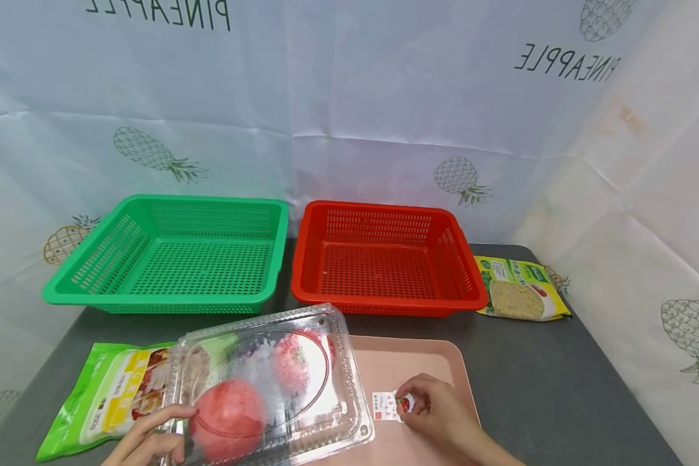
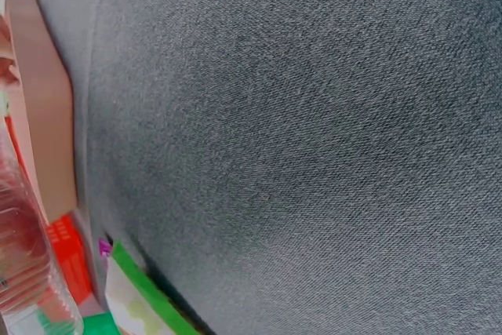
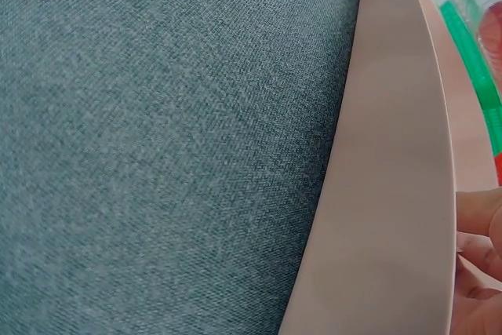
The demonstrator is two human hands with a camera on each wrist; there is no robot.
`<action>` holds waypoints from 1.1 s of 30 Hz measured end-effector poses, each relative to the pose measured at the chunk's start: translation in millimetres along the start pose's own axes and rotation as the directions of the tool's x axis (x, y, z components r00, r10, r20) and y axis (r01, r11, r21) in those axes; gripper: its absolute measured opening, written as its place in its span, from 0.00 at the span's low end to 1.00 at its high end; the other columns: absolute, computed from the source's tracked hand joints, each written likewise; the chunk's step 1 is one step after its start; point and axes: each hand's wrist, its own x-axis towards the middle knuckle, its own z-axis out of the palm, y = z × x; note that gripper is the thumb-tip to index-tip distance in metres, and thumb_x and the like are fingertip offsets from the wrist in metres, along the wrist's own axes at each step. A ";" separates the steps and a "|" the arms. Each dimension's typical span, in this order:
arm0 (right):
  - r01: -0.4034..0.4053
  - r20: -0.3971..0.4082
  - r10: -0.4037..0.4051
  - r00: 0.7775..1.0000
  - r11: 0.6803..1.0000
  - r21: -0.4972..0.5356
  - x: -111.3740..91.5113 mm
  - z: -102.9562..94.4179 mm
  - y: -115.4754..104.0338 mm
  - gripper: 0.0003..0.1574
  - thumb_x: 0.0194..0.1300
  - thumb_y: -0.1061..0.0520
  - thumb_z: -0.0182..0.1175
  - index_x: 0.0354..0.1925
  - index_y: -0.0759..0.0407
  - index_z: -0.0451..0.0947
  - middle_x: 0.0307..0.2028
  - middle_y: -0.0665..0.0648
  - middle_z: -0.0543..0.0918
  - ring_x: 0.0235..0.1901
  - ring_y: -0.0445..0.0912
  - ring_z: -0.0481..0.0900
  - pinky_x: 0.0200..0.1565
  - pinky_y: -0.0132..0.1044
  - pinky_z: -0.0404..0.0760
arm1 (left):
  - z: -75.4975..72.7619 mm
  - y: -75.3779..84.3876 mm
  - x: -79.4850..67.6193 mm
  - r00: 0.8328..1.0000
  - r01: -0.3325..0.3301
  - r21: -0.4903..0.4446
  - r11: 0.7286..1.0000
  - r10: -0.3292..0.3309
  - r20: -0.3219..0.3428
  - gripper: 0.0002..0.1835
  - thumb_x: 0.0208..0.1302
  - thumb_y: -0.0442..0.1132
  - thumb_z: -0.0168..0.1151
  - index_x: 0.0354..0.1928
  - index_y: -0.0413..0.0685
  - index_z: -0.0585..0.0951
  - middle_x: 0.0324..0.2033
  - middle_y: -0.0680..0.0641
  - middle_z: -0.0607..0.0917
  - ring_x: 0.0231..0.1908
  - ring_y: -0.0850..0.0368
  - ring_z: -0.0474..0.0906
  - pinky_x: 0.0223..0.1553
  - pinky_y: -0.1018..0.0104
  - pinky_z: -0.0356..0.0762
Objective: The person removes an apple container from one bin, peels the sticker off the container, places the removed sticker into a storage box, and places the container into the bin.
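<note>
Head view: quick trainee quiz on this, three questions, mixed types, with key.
1. What does the left hand hold? A) a mug B) a clear plastic container C) a spoon
2. True or false: from left to right, the red basket comes between the green basket and the yellow bag.
3. Fill in the colour: the right hand pinches a small label over the ____ tray.
Key: 1 B; 2 true; 3 pink.

backdrop (image 1: 349, 84), upper frame: pale blue-white, printed with outlined pineapples (image 1: 142, 147) and dark lettering (image 1: 567, 63). left basket (image 1: 163, 299): green, perforated. centre basket (image 1: 384, 301): red, perforated. container (image 1: 326, 433), lower centre: transparent; round items (image 1: 228, 414) inside: red-pink. card (image 1: 383, 406), lower right: white, red print. bag (image 1: 116, 388), lower left: green, white, yellow. tray (image 1: 437, 362), lower centre: pale pink. packet (image 1: 515, 294), right: yellow-green. tabletop (image 1: 559, 388): dark grey.
</note>
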 end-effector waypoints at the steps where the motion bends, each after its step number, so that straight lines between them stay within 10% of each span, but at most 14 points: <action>1: 0.008 -0.003 -0.008 1.000 1.000 -0.012 0.5 0.1 -0.3 0.15 0.46 0.69 0.71 0.33 0.57 0.80 0.27 0.46 0.75 0.20 0.32 0.70 0.21 0.26 0.71 | 0.6 0.9 0.2 1.000 0.004 0.008 1.000 -0.004 -0.002 0.03 0.66 0.34 0.60 0.33 0.48 0.78 0.53 0.45 0.76 0.43 0.65 0.71 0.29 0.78 0.63; 9: 0.105 -0.031 -0.109 0.994 0.988 -0.112 2.0 1.7 -2.2 0.15 0.44 0.69 0.69 0.29 0.54 0.79 0.23 0.44 0.71 0.18 0.30 0.68 0.20 0.27 0.70 | 3.1 1.2 0.5 1.000 0.011 -0.023 1.000 -0.011 -0.001 0.03 0.66 0.34 0.60 0.33 0.46 0.78 0.54 0.46 0.76 0.36 0.68 0.71 0.24 0.79 0.60; 19: 0.024 -0.010 -0.026 1.000 0.989 -0.143 0.6 -1.9 -1.1 0.14 0.45 0.64 0.72 0.29 0.52 0.78 0.23 0.46 0.69 0.19 0.32 0.65 0.21 0.27 0.68 | 6.9 2.8 -0.9 0.998 0.044 -0.018 0.999 -0.045 -0.033 0.06 0.63 0.30 0.63 0.31 0.48 0.78 0.53 0.47 0.77 0.33 0.69 0.72 0.23 0.78 0.62; 33: 0.003 0.038 -0.002 0.999 1.000 -0.030 -4.8 -13.3 3.6 0.16 0.44 0.70 0.69 0.33 0.58 0.77 0.26 0.50 0.70 0.19 0.34 0.65 0.22 0.27 0.68 | 7.1 6.3 -5.5 0.990 0.142 0.086 0.986 -0.141 -0.015 0.28 0.36 0.09 0.61 0.30 0.53 0.77 0.52 0.52 0.76 0.36 0.69 0.72 0.24 0.78 0.65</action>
